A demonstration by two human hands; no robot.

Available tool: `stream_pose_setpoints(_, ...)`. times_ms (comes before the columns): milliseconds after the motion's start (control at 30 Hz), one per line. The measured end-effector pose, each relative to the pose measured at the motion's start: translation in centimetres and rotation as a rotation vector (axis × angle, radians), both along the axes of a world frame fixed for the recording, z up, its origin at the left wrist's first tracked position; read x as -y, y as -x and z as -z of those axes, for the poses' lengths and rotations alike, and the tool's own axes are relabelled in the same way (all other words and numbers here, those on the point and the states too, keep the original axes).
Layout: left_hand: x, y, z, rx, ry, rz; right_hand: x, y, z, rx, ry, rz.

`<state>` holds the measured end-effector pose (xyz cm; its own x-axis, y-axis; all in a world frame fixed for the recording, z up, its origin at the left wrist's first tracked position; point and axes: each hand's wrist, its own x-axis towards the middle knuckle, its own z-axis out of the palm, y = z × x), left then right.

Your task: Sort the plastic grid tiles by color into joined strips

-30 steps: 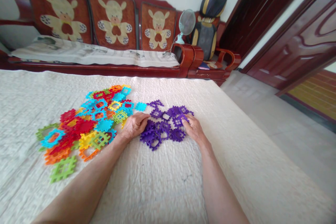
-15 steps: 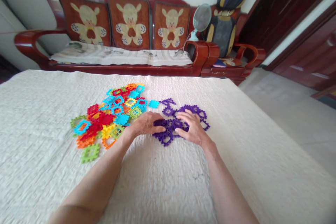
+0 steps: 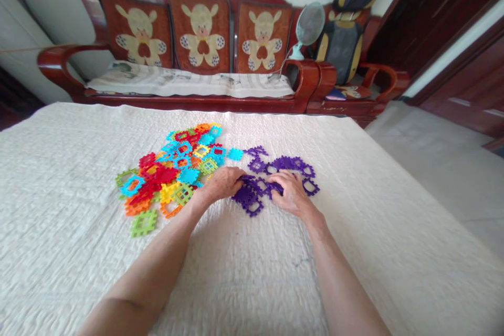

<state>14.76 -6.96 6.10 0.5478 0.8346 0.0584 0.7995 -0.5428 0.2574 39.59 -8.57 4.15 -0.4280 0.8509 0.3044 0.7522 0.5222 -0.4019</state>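
Observation:
Purple interlocking plastic pieces point(image 3: 248, 197) lie in a loose cluster on the white quilted cloth, some solid and some with window-like openings. At the cluster's left side, my left hand point(image 3: 225, 182) pinches the edge of one purple piece point(image 3: 248, 177) between thumb and fingers. My right hand point(image 3: 289, 192) is curled over the cluster's middle, thumb and fingers closed on another purple piece point(image 3: 274, 187). Its palm side is hidden. Beyond my right fingers lie more purple pieces point(image 3: 289, 161), and a purple frame piece point(image 3: 311, 187) rests to the right.
To the left spreads a mixed heap of red, blue, yellow, orange and green pieces point(image 3: 167, 174). One blue piece point(image 3: 235, 154) sits between heap and purple cluster. Past the cloth-covered surface point(image 3: 252, 278) stand a wooden sofa point(image 3: 189, 102), a fan point(image 3: 310, 23) and a massage chair cushion point(image 3: 340, 47).
My fingers have closed from lying spread over the purple pieces to gripping a piece in each hand. The whole view has shifted slightly.

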Motion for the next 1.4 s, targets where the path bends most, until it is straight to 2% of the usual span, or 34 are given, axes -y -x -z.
stream_pose_setpoints(100, -0.1, 0.2, 0.2, 0.027, -0.002, -0.046, 0.0, 0.1, 0.0, -0.001, -0.008, 0.006)
stream_pose_setpoints(233, 0.0, 0.3, 0.2, 0.079, 0.028, -0.043, 0.4, 0.3, -0.7, -0.013, 0.009, -0.040)
stream_pose_setpoints(367, 0.2, 0.6, -0.2, 0.206, 0.067, -0.049, 0.6, 0.6, -1.6, -0.068, -0.006, -0.077)
stream_pose_setpoints(467, 0.0, 1.0, -0.2, 0.279, 0.039, -0.105, 0.8, 1.2, -1.9, -0.080, -0.029, -0.088)
stream_pose_setpoints(567, -0.3, 1.3, 0.0, 0.283, -0.008, -0.190, 1.3, 2.2, -1.9, -0.047, -0.010, -0.132)
stream_pose_setpoints(700, -0.6, 1.7, 0.2, 0.276, -0.017, -0.220, 2.2, 3.8, -1.6, 0.043, 0.055, -0.203)
stream_pose_setpoints(933, -0.3, 1.9, -0.5, 0.324, 0.057, -0.052, 2.1, 4.0, -1.0, 0.074, 0.030, -0.117)
stream_pose_setpoints(1167, 0.0, 1.2, -0.4, 0.206, 0.076, -0.040, 1.8, 4.0, -0.1, 0.046, -0.062, -0.075)
stream_pose_setpoints(1300, 0.3, 0.5, -0.3, 0.164, 0.021, -0.080, 1.4, 3.9, -0.2, -0.056, -0.115, -0.039)
stream_pose_setpoints(1400, 0.8, -0.1, -0.6, 0.220, 0.075, -0.015, 0.9, 3.3, -0.5, -0.207, -0.137, 0.003)
